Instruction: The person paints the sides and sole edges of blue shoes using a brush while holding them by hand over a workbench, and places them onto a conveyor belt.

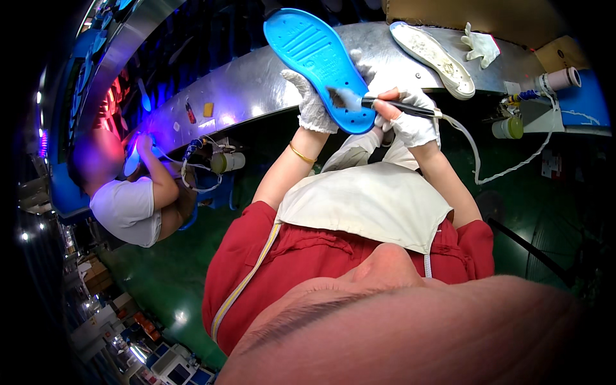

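Observation:
A bright blue shoe sole (313,56) is tilted up in front of me at the metal bench's near edge. My left hand (312,106), in a white glove, grips it along its left side near the lower end. My right hand (414,122), gloved with bare fingertips showing, is closed round a black-handled brush (404,108). Its bristles lie against the sole's lower part and look blurred. From the handle's end a pale tube (473,151) runs off to the right.
On the metal bench (256,83) lie a whitish sole (431,56) and a white glove (480,46). Green-and-white canisters (508,128) hang beneath the bench edge. At left, a co-worker (131,205) handles another blue sole (132,160). A cardboard box (478,19) stands at the back.

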Demonstrator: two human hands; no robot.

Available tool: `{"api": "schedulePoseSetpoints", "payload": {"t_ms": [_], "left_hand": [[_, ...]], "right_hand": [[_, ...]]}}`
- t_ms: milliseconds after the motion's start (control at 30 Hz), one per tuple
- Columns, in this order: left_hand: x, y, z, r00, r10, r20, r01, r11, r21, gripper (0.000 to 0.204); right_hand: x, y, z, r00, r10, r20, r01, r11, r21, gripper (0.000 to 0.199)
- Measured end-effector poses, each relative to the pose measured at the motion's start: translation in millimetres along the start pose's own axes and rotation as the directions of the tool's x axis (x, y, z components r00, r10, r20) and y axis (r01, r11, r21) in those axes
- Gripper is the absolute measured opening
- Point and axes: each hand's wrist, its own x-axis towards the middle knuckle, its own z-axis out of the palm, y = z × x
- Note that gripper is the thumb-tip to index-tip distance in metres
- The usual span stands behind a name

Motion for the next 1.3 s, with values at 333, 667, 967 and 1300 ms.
{"api": "schedulePoseSetpoints", "payload": {"t_ms": [333, 667, 967, 1300], "left_hand": [[34, 23, -17, 0.943, 0.097, 0.319, -0.042, 0.983, -0.176, 0.113], [50, 38, -21, 0.861, 0.030, 0.508, -0.054, 0.998, 0.033, 0.118], [56, 54, -8, 0.925, -0.173, 0.338, -0.067, 0.802, 0.593, 0.112], [67, 62, 19, 0.950, -0.307, -0.054, 0.230, 0.573, 0.786, 0.085]], "right_hand": [[4, 3, 2, 0.989, 0.150, 0.006, -0.144, 0.934, 0.328, 0.013], [17, -1, -8, 0.927, 0.266, 0.265, -0.373, 0.734, 0.568, 0.014], [26, -7, -14, 0.973, -0.012, 0.231, 0.096, 0.929, -0.357, 0.014], [39, -13, -20, 0.950, -0.087, 0.299, 0.275, 0.688, -0.671, 0.009]]}}
